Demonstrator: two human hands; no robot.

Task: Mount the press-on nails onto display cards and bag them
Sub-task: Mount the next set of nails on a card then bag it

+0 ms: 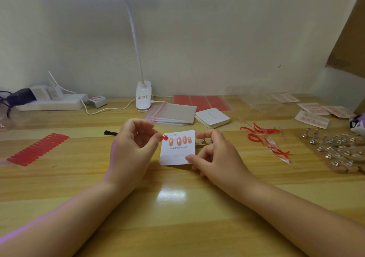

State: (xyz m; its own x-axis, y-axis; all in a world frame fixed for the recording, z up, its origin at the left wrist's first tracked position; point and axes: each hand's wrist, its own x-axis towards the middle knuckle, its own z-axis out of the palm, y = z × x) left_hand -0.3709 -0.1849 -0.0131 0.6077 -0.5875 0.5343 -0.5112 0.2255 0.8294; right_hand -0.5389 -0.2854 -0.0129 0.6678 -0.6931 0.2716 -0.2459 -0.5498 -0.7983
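Observation:
A white display card [177,154] printed "Handmade Nail" lies on the wooden desk [177,207] with several pink press-on nails [180,140] stuck in a row along its top. My left hand [132,144] pinches a small red tape strip [164,137] at the card's upper left corner. My right hand [213,154] holds the card by its lower right edge with thumb and curled fingers.
Clear zip bags [171,114], blank cards [212,117] and red tape sheets [201,101] lie behind. Peeled red strips [264,138] and metal nail stands [335,148] sit right; filled cards [316,112] far right. A red sticker sheet [37,150] lies left. Lamp base [143,96] and power strip [53,101] stand at the wall.

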